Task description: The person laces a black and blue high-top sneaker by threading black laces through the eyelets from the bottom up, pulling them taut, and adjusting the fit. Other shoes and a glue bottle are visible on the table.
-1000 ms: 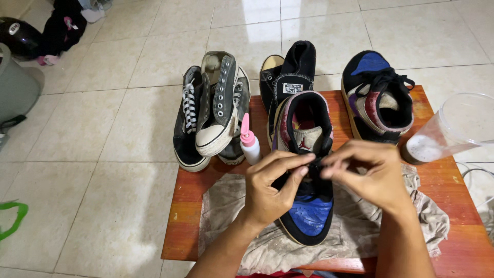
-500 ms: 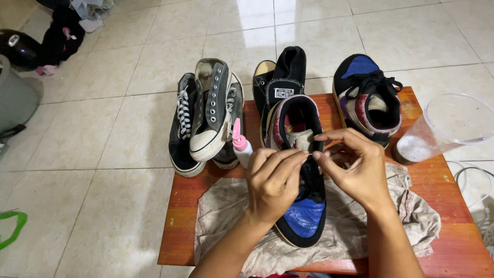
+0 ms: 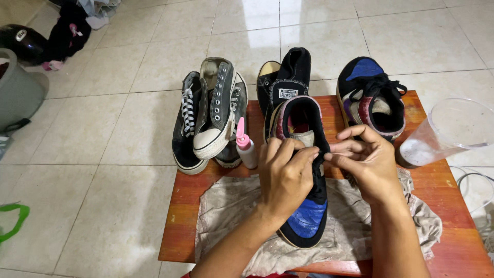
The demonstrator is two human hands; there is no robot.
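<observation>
A black high-top sneaker with a blue toe (image 3: 307,219) lies on a dirty grey cloth (image 3: 226,206) on a low red wooden table (image 3: 180,226). My left hand (image 3: 284,172) grips the sneaker's upper by the lace area. My right hand (image 3: 368,162) pinches the same spot from the right, fingers closed at the eyelets. The laces under my fingers are hidden. The matching sneaker (image 3: 371,98) stands at the table's far right.
A small white bottle with a pink cap (image 3: 245,145) stands left of the sneaker. Grey and black canvas shoes (image 3: 208,118) lie on the tiled floor. A black shoe (image 3: 287,77) lies behind. A clear plastic cup (image 3: 447,131) sits at the right.
Both hands have shifted slightly along the sneaker's lace area, and the view has drifted a little. The shoes have not moved.
</observation>
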